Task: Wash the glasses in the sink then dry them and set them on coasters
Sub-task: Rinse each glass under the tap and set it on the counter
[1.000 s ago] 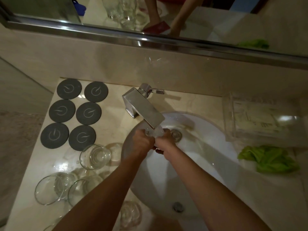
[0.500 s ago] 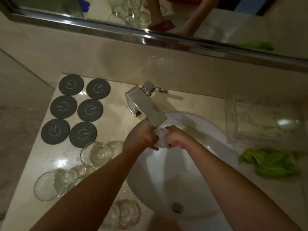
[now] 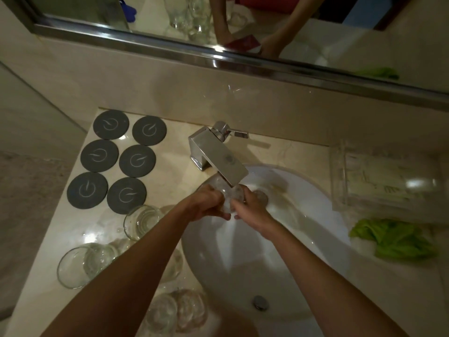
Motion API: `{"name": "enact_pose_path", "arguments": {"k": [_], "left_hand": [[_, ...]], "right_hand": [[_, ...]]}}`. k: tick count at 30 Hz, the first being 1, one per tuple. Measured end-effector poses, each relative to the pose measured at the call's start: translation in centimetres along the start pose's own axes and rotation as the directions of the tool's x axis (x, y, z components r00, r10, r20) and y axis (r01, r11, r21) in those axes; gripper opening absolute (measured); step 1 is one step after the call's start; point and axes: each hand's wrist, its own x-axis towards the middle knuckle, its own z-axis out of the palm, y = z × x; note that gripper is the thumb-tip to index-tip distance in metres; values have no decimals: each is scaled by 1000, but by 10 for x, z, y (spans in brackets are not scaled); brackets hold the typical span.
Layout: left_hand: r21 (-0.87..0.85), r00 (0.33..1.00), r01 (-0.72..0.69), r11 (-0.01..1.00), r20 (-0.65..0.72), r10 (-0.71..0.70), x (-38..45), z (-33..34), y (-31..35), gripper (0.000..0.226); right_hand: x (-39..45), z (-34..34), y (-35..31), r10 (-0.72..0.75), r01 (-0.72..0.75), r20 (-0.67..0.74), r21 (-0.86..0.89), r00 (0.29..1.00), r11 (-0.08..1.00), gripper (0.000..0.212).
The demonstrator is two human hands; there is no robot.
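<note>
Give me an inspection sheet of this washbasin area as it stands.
Surface: pale marble counter, glossy, around a white oval sink.
Job's things: one clear drinking glass held under the square chrome tap; other clear glasses stand on the counter left of the sink; six round dark grey coasters, in two columns, all bare.
Clutter: crumpled green cloth right of the sink; clear plastic tray behind it.
Hands: left hand and right hand both grip the held glass, fingers curled round it.
Cables: nothing seen.
Surroundings: steel-framed mirror above a beige backsplash.
</note>
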Motion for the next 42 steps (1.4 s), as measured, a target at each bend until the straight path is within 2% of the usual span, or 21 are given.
{"name": "enact_pose_path", "arguments": {"k": [3,7,9,11,12,14,16,18,19,21,23,24,25,26,28,29,32,34,36,39,42], "left_hand": [[-5,993,40,999,108,-39,-8,-3,5,36],[18,980,92,996,174,-94,-19,0,4,39],[15,975,95,995,200,-96,-28,4,4,33],[-23,969,117,993,222,-109,-39,5,5,26],[8,970,120,993,212,-119,-45,3,6,23],[289,988,47,956,130,-88,-66,-5,15,23],[630,994,-97,771,95,47,-92,-14,33,27],[766,955,-254,590,102,279,-114,-19,56,27],[789,905,-324,521,98,415,-120,-19,68,27],[816,752,-436,380,98,652,-122,-4,95,27],[855,613,-479,201,162,773,-106,21,117,22],[872,571,-475,122,200,797,-92,34,126,19],[895,558,-443,45,236,795,-77,45,133,22],[928,601,-372,-24,261,756,-62,55,137,31],[975,739,-190,-118,221,636,-39,62,140,39],[980,769,-137,-147,199,608,-31,62,138,37],[981,714,-94,-170,186,675,-28,57,126,28],[981,677,-99,-166,189,711,-33,53,119,27],[984,686,-86,-153,170,707,-40,50,111,24],[986,689,-126,-110,166,706,-55,49,105,21],[967,604,-252,-47,195,773,-78,46,85,25]], "right_hand": [[-12,9,17,-87,87,-9,187,996,978,49],[-26,10,27,-174,175,-20,146,985,974,71],[-28,13,30,-199,205,-72,100,977,974,82],[-27,17,30,-199,210,-153,61,968,976,83],[-28,18,28,-193,206,-188,55,963,977,81],[-30,20,27,-179,201,-233,75,956,977,76],[-38,19,26,-165,181,-260,40,951,983,72],[-49,15,26,-143,147,-300,-9,943,989,73],[-53,13,28,-139,141,-324,-18,936,990,75],[-59,8,34,-136,139,-364,-18,921,990,75],[-64,2,37,-136,143,-370,-8,919,990,71],[-66,-3,39,-139,142,-378,-20,915,990,67],[-70,-7,40,-128,143,-384,12,914,990,63],[-73,-13,41,-128,143,-382,11,915,990,60],[-79,-22,42,-156,138,-388,-75,908,988,65],[-82,-27,43,-162,129,-396,-108,904,986,70],[-91,-42,42,-117,81,-457,-99,882,992,71],[-98,-52,40,-110,28,-453,-185,885,982,68],[-106,-63,35,-82,-56,-400,-321,913,945,71],[-115,-75,22,-9,-164,-309,-530,951,832,81],[-119,-85,16,140,-261,-224,-733,965,628,85]]}}
